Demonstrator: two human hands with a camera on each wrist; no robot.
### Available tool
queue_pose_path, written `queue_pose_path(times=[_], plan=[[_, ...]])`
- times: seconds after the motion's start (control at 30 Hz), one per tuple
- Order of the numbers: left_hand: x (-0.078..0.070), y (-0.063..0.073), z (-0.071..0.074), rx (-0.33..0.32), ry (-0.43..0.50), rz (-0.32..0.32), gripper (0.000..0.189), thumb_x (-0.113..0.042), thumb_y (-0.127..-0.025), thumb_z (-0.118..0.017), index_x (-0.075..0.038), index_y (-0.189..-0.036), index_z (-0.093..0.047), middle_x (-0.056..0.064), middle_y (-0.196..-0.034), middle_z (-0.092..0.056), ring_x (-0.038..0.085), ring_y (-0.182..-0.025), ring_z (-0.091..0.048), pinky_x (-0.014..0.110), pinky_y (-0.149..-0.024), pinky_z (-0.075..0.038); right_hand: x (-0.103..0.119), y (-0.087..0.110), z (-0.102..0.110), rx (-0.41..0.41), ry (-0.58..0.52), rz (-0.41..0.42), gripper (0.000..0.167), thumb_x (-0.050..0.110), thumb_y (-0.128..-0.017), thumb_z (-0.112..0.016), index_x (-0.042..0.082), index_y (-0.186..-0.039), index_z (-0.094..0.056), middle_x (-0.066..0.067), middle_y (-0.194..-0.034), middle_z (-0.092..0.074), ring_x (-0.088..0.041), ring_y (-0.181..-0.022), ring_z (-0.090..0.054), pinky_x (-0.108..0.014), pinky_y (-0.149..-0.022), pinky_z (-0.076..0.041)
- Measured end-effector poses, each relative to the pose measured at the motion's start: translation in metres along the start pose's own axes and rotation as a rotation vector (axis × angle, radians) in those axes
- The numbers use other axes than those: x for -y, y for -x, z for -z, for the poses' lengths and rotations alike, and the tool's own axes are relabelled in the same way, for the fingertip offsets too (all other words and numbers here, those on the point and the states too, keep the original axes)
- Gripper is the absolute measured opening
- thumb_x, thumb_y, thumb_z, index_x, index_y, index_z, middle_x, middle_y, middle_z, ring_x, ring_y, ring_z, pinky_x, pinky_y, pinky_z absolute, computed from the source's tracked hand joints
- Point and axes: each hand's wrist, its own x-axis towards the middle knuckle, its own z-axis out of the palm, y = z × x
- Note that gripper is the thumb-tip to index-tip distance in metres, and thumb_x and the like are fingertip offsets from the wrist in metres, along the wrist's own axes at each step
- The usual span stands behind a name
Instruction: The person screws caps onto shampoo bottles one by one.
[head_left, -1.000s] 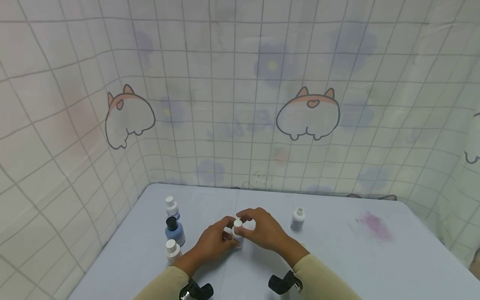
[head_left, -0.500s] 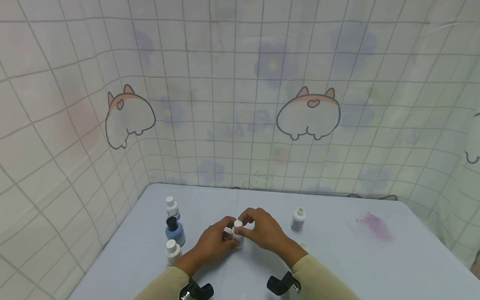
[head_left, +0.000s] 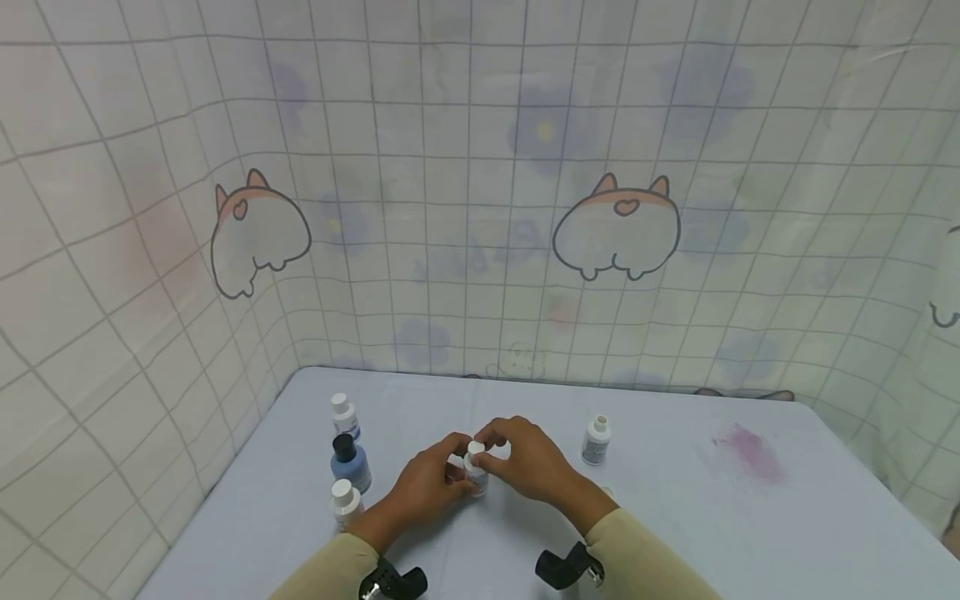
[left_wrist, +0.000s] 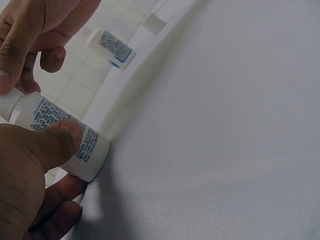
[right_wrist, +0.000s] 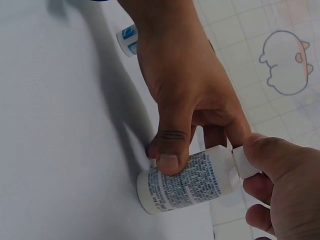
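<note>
Near the middle of the table, a small white bottle [right_wrist: 185, 187] with a printed blue-grey label stands between both hands. My left hand [head_left: 429, 483] grips its body, thumb lying across the label in the left wrist view. The white cap [right_wrist: 243, 162] is at the bottle's neck, pinched between the thumb and fingers of my right hand [head_left: 531, 458]. Whether the cap is loose or tight, I cannot tell. To the right stands another white bottle [head_left: 596, 442] with an uncovered mouth. A loose white cap [left_wrist: 153, 23] lies on the table near it, mostly hidden by the right wrist in the head view.
Along the table's left side stand a white capped bottle [head_left: 344, 415], a blue bottle [head_left: 351, 465] with a black cap, and another white capped bottle [head_left: 346, 502] by the left forearm. A pink stain [head_left: 752, 452] marks the white tabletop [head_left: 675, 533]. Patterned cloth [head_left: 465, 275] surrounds the table.
Almost nothing differs. The right hand's fingers shift slightly around the cap, while the left hand and the bottle stay in place.
</note>
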Motion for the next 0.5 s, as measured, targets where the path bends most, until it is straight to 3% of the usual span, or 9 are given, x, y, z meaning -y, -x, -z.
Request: queue_pose_path(times=[0.13,0.33,0.5], plan=[[0.0004,-0.0007,-0.0006,-0.004,0.004,0.002,0.057,-0.022,-0.084,-0.087,-0.025,-0.132,-0.056,-0.006,-0.125,-0.064,0.007,-0.095,-0.069,0.039,-0.083,-0.058,0.0009,-0.0005,0.0,0.004,0.01,-0.022,0.024,0.038,-0.093,-0.077,0.024,-0.111,-0.07,0.012,-0.099,-0.064,-0.017,-0.1,-0.06,-0.038,-0.081,-0.05],[0.0023,-0.0006,-0.0021,-0.002,-0.008,-0.001,0.057,-0.023,-0.084,-0.087,-0.024,-0.132,-0.056,-0.004,-0.126,-0.065,0.007,-0.096,-0.069,0.037,-0.083,-0.058,0.0012,0.0016,0.0019,0.032,0.018,0.006,0.04,0.038,-0.095,-0.074,0.023,-0.132,-0.067,0.009,-0.115,-0.068,-0.015,-0.11,-0.06,-0.045,-0.091,-0.052],[0.0014,-0.0002,-0.0006,-0.004,-0.011,-0.014,0.058,-0.022,-0.085,-0.086,-0.023,-0.134,-0.056,-0.003,-0.127,-0.065,0.009,-0.097,-0.069,0.037,-0.082,-0.058,0.0008,0.0017,0.0026,0.039,0.012,0.054,0.028,0.03,-0.099,-0.071,0.025,-0.127,-0.072,0.013,-0.118,-0.068,-0.014,-0.111,-0.06,-0.045,-0.094,-0.051]])
